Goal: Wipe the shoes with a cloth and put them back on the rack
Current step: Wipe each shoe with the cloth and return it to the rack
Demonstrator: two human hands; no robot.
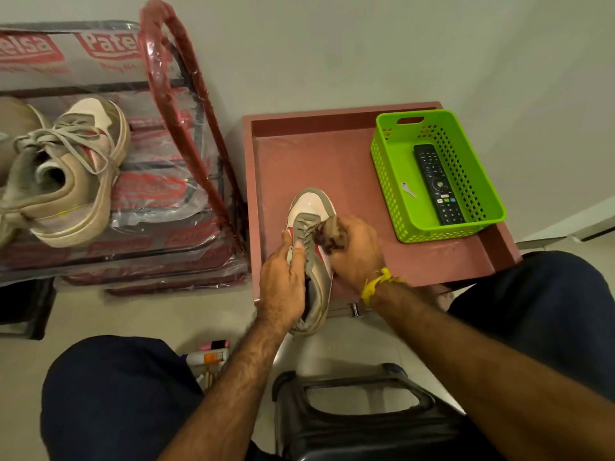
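The fingers (pixel 301 246) of the left hand (pixel 283 277) were curled round the tongue and collar of one beige sneaker (pixel 311 227), holding it toe-forward over the front of a low reddish table (pixel 299 151) with a raised rim. The right hand (pixel 356 251) clutched a bunched, fuzzy brown cloth (pixel 327 235) and pressed it against the sneaker's laced upper. A yellow thread band (pixel 379 284) circled the right wrist.

The sneaker had a smooth white toe panel, a red side stripe and a pale rubber sole. One matching sneaker (pixel 66 174), with loose grey laces, lay on a shelf of the shoe rack (pixel 179 104) at left, a red tubular frame wrapped in clear printed plastic.

On the table's far right corner stood one green perforated plastic basket (pixel 399 207) holding one black remote control (pixel 437 184) and one small metal key (pixel 409 189). A dark plastic stool (pixel 359 424) sat between the person's knees.
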